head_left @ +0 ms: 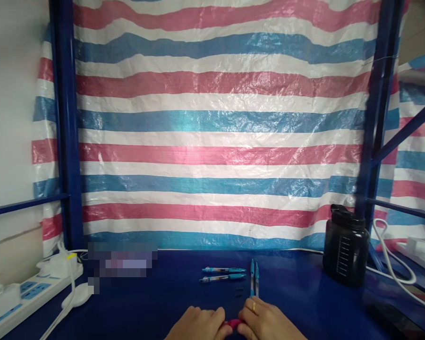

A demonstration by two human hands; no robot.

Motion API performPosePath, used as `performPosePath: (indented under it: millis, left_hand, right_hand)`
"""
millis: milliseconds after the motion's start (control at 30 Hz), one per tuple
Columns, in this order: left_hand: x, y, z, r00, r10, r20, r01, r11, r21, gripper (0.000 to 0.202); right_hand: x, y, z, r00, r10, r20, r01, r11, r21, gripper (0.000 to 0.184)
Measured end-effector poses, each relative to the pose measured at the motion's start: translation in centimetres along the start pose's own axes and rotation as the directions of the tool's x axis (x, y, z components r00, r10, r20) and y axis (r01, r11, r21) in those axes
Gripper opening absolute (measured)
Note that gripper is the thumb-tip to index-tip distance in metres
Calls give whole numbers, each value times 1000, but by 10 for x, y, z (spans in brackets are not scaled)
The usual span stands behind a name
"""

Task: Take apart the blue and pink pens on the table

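At the bottom middle, my left hand [200, 323] and my right hand [265, 322] are closed on the two sides of a small pinkish-red object [233, 324]. Most of it is hidden by fingers, so its kind does not show. A ring sits on a finger of my right hand. Just beyond that hand, two blue pens [257, 276] lie side by side, pointing away from me. Left of them, two more pens, an upper blue pen [223, 270] and a lower blue pen [222, 278], lie crosswise. Two tiny dark pieces [239, 289] rest between the pen pairs.
On the right stands a black bottle [345, 248], with a white cable [396, 274] behind it and a dark flat object [398, 321] nearer me. A white power strip [31, 300] with plugs runs along the left. Striped plastic sheeting [219, 153] hangs behind the blue tabletop [134, 307].
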State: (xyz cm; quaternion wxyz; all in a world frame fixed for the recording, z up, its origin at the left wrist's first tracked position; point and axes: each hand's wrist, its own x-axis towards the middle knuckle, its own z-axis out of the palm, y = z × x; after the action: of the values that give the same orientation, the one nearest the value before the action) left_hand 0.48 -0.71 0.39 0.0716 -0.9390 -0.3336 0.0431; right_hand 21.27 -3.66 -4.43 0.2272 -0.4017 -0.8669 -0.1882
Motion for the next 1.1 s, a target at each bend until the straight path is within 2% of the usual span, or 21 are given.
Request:
performPosePath:
  millis: [167, 333, 500, 600, 733, 833, 933, 1033, 1100]
  left_hand:
    - [-1, -1, -2, 1000, 14, 9, -14, 1000, -8, 24]
    - [5, -4, 4, 998, 58, -22, -57, 998, 19, 24]
    - [2, -3, 5, 998, 52, -22, -51, 999, 7, 23]
    - [-1, -1, 2, 1000, 22, -20, -22, 1000, -3, 26]
    - [0, -1, 0, 1000, 18, 19, -19, 1000, 13, 25]
    - [3, -1, -1, 999, 15, 34, -16, 1000, 23, 25]
    - [1, -1, -4, 999, 22, 26, -23, 1000, 3, 27]
    - [-3, 1, -8, 1000, 23, 1, -23, 999, -33, 27]
    - [-5, 1, -10, 1000, 21, 0, -21, 999, -42, 29]
  right_hand:
    - [-1, 1, 2, 999, -35, 7, 35, 999, -2, 18]
    - [2, 2, 1, 996, -72, -57, 68, 996, -62, 26]
    - [1, -1, -6, 999, 33, -10, -33, 999, 0, 20]
    - [0, -3, -6, 999, 37, 2, -37, 999, 10, 13]
    - [0, -1, -2, 1000, 0, -24, 0, 1000, 9, 16]
    - [1, -1, -4, 999, 37, -32, -36, 998, 47, 23]
    - [2, -4, -13, 996, 85, 12, -86, 993, 76, 27]
    - [3, -7, -20, 995, 88, 43, -92, 993, 78, 18]
    - [3, -7, -19, 998, 48, 49, -51, 997, 50, 8]
